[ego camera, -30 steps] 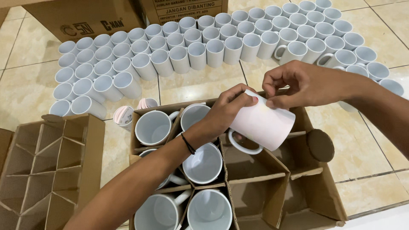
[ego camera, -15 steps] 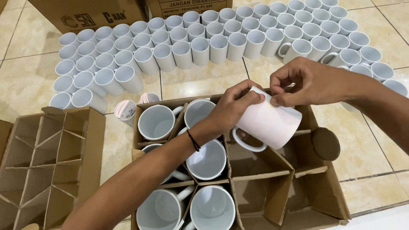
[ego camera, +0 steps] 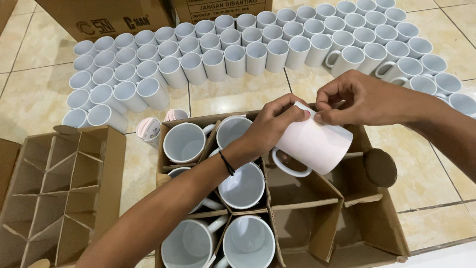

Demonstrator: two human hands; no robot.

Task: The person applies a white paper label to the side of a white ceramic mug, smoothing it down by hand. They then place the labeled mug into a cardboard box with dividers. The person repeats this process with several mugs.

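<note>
Lying tipped on its side above the divided cardboard box (ego camera: 382,233), a white glazed mug (ego camera: 312,145) hangs between both hands, its handle looping downward and its base turned away to the right. The left hand (ego camera: 270,126) clasps it near the rim, fingers curled over the top; the right hand (ego camera: 359,101) pinches at that same upper edge with thumb and forefinger, seemingly picking at something small there. Below, five smooth white mugs sit upright in the box's left cells, separated by cardboard partitions that probably keep them from knocking; the right cells are vacant. An empty divider insert (ego camera: 54,188) rests by the floor's left edge. Rows of identical mugs (ego camera: 238,49) crowd the tiled floor (ego camera: 29,94) toward its far edge.
</note>
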